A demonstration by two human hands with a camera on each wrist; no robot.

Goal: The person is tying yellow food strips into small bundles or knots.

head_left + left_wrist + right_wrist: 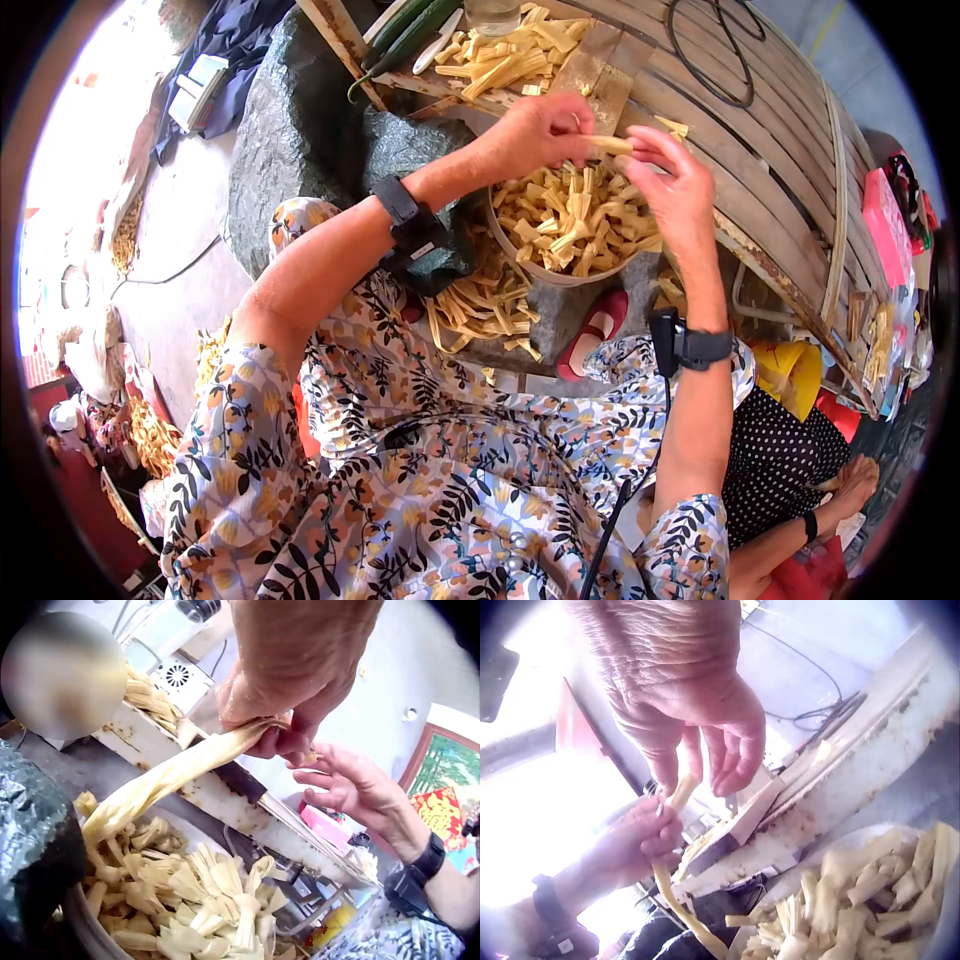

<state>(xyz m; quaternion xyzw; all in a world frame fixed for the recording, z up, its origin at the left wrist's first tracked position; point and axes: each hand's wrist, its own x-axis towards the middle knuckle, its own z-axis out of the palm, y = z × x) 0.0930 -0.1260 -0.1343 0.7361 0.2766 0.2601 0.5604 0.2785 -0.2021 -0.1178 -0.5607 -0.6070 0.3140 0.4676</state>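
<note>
A long pale yellow strip point(608, 145) point(169, 776) point(681, 793) runs between the two hands. My left hand point(540, 132) point(300, 675) point(641, 840) grips it with curled fingers, and its long part hangs down over the tub in the left wrist view. The thumb and a fingertip of my right hand point(680, 185) point(360, 791) point(679, 697) pinch its short end, the other fingers loosely bent. Below, a round tub point(560, 277) holds many knotted yellow pieces point(575, 220) point(217, 900) point(855, 900).
A slatted table point(770, 170) with a rusty edge stands beyond the tub, bearing a yellow pile point(515, 55), cucumbers point(415, 35) and a black cable point(740, 85). Dark green plastic point(290, 150) lies left of the tub, loose strips point(480, 305) below it. Another person's arm point(800, 525) shows lower right.
</note>
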